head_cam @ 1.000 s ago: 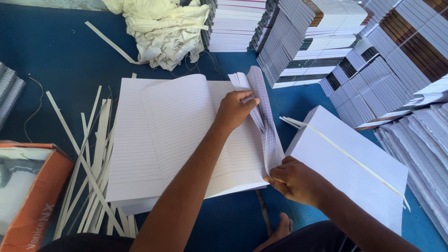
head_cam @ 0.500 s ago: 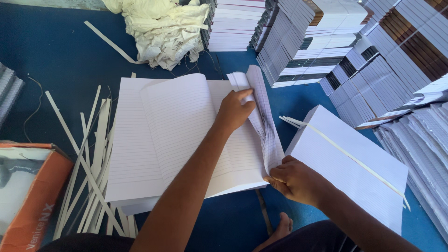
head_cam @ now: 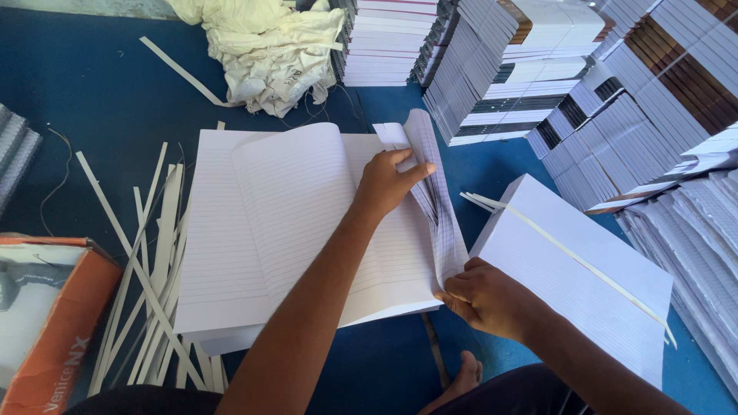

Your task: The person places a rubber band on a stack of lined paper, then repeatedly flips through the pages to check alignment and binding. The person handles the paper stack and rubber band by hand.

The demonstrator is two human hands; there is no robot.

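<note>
1. Two bare hands work a stack of ruled sheets (head_cam: pixel 254 230) lying on the blue floor (head_cam: pixel 92 100); the right hand (head_cam: pixel 488 298) pinches the folded sheets (head_cam: pixel 438 207) at their near corner.
2. The left hand (head_cam: pixel 387 183) presses down on the fold, thumb stretched across it.
3. Left lie paper strips (head_cam: pixel 150 284) and an orange box (head_cam: pixel 38 323); right, another white stack (head_cam: pixel 569 277) under one strip.
4. Beyond, crumpled cloth (head_cam: pixel 269 46) and rows of stacked notebooks (head_cam: pixel 600 84) crowd the floor.
</note>
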